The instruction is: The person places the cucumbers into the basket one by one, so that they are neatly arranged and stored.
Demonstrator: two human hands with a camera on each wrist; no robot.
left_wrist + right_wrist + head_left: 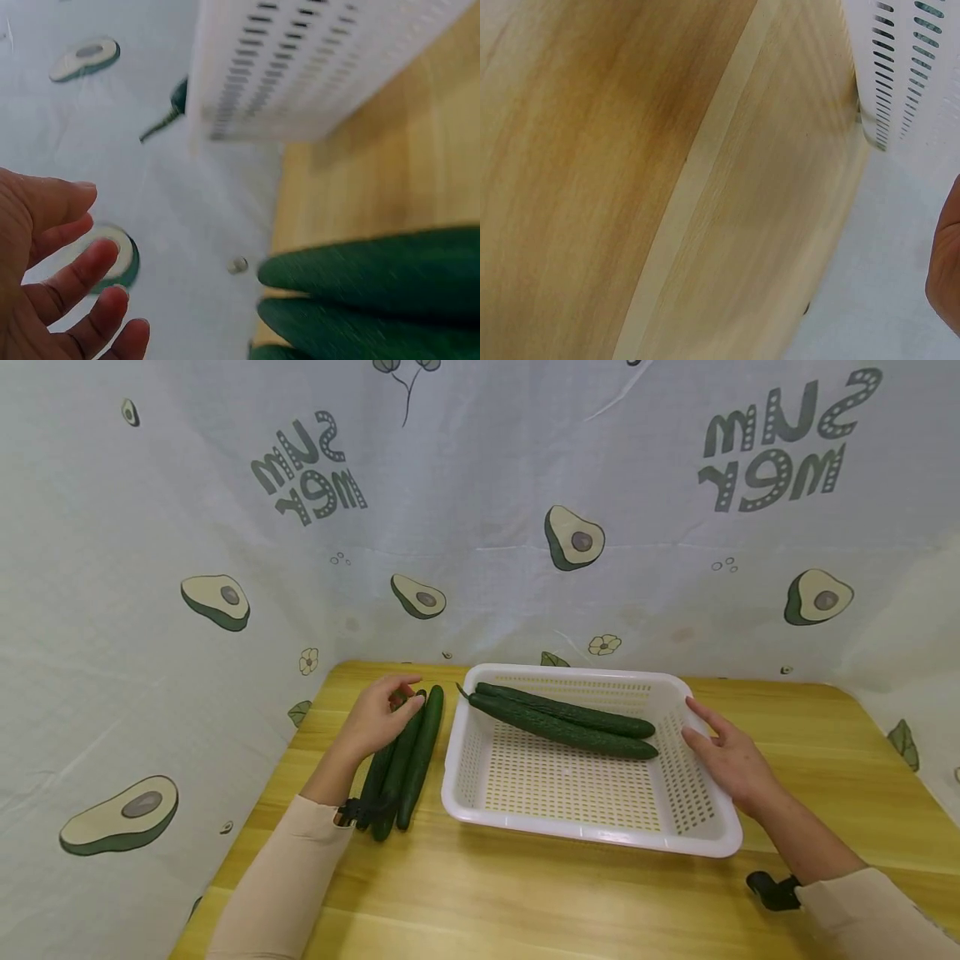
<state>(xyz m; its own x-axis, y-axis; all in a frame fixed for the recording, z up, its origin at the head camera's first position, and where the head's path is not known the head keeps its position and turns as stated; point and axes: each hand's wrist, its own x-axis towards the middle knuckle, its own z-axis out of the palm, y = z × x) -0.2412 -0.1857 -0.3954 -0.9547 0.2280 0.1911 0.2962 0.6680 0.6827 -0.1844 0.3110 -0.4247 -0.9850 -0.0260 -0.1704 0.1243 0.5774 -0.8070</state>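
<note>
My left hand (pixel 378 717) hovers just over several dark green cucumbers (pixel 420 760) lying side by side at the table's left. Its fingers are loosely bent, and the left wrist view shows a gap between the fingertips (pixel 101 259) and the cucumbers (pixel 375 274). To the right, a white plastic basket (pixel 577 832) with perforated walls holds two long cucumbers (pixel 562 731); the stem of one pokes over its left rim. My right hand (pixel 738 764) holds the basket's right rim, thumb and forefinger reaching over the edge, the other fingers hidden. The right wrist view catches only part of that hand (pixel 946 262).
Everything stands on a yellow wood-grain table (pixel 525 902). A pale cloth (pixel 480 527) printed with avocados and lettering hangs behind and along the left side. Dark wrist straps (pixel 776 892) sit on both arms.
</note>
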